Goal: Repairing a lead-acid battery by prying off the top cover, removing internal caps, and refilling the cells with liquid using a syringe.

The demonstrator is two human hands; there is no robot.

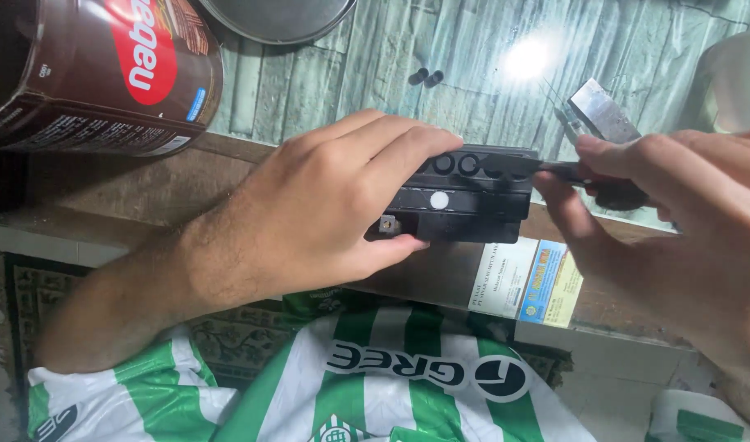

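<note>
Over the counter (326, 74) edge, beside the big brown tin (97, 65), I am gripping a black block (465, 200) in my left hand (326, 205), fingers wrapped shut around its left end. Its long axis is running left-right toward my right hand (678, 237), whose fingers are pinching a thin dark tool (562, 169) touching the block's right top corner.

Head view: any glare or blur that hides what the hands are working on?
Head view: a bright glare spot washes out a patch of the green tabletop. The black part under the left hand is sharp. The right hand looks slightly soft. The brown tin is cropped.
</note>
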